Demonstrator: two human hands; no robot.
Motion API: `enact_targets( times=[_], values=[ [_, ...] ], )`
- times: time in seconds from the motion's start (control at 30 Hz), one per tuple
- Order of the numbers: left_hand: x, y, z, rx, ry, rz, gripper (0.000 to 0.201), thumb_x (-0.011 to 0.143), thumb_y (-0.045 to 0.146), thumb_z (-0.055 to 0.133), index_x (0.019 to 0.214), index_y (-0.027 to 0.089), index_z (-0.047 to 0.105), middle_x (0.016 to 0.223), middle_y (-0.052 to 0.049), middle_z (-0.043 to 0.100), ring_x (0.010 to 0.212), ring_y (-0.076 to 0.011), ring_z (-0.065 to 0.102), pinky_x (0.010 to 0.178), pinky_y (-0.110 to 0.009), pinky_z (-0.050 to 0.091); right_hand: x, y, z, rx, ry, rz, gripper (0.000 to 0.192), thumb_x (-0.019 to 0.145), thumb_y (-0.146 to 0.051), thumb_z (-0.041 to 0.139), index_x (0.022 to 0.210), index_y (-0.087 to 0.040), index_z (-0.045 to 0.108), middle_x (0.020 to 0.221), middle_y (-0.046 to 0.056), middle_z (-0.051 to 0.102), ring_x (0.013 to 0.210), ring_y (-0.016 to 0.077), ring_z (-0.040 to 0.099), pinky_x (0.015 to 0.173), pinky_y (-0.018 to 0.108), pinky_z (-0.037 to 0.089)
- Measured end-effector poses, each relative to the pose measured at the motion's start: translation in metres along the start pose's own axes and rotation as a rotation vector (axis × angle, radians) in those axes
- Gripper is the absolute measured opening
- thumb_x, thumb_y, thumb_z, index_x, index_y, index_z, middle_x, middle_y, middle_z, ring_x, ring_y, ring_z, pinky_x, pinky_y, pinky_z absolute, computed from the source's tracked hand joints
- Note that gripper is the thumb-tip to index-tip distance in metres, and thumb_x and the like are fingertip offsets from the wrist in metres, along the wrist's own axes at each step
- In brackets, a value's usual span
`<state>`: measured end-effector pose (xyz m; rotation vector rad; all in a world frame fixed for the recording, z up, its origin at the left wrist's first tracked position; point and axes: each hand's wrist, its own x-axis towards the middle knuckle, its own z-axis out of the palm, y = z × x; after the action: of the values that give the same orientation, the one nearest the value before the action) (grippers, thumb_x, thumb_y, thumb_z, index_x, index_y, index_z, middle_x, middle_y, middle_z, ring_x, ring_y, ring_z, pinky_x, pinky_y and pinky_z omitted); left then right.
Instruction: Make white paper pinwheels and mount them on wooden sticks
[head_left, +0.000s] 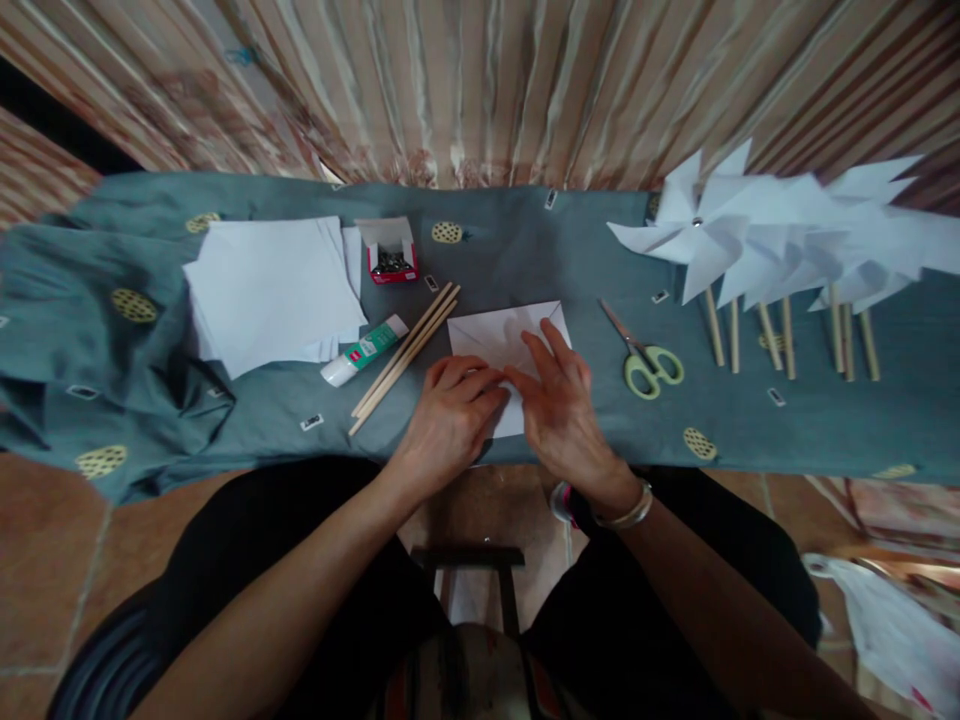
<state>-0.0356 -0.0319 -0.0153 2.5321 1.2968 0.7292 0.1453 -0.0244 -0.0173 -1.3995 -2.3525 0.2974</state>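
Pressing both our left hand (pixel 450 415) and right hand (pixel 559 405) flat on the folded white paper (pixel 499 335), we should crease outward from our fingertips, edges aligned.

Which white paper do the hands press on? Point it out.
The single folded sheet at the table's near edge, under both hands; the other white paper lies untouched in a stack far left.

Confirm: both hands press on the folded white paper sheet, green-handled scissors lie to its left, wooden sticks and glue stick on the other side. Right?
Not quite. The head view shows the green-handled scissors lying to the right of the folded white paper sheet, not the left. The wooden sticks and glue stick lie on its left. Both the left hand and right hand do press on it.
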Motion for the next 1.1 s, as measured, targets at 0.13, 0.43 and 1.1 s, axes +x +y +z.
enact_targets(
  times=[0.13,0.43,1.1],
  values=[
    [0.002,0.003,0.000,0.001,-0.047,0.002,0.021,0.094,0.017,0.053,0.107,0.014,0.069,0.112,-0.008,0.072,0.112,-0.0277,0.055,0.101,-0.049,0.040,0.001,0.002,0.000,-0.006,-0.003,0.033,0.039,0.093,-0.010,0.040,0.114,-0.027,0.067,0.149,0.007,0.046,0.149,0.0303,0.023,0.110,0.055,0.037],
    [0.004,0.000,-0.004,0.018,-0.097,-0.018,0.024,0.090,0.012,0.053,0.107,0.017,0.069,0.114,-0.007,0.072,0.114,-0.0291,0.055,0.102,-0.052,0.039,0.011,0.019,-0.005,0.129,-0.008,0.069,0.039,0.090,-0.008,0.043,0.104,-0.023,0.076,0.148,0.011,0.048,0.147,0.0339,0.026,0.109,0.056,0.034],
    [0.002,0.007,-0.005,0.049,-0.098,-0.036,0.031,0.091,0.030,0.060,0.117,0.014,0.063,0.115,-0.011,0.070,0.115,-0.0298,0.055,0.105,-0.053,0.037,-0.001,0.045,-0.027,0.323,0.113,0.186,0.042,0.095,-0.021,0.041,0.134,-0.021,0.056,0.144,0.012,0.054,0.136,0.0252,0.049,0.115,0.051,0.038]
  ],
)
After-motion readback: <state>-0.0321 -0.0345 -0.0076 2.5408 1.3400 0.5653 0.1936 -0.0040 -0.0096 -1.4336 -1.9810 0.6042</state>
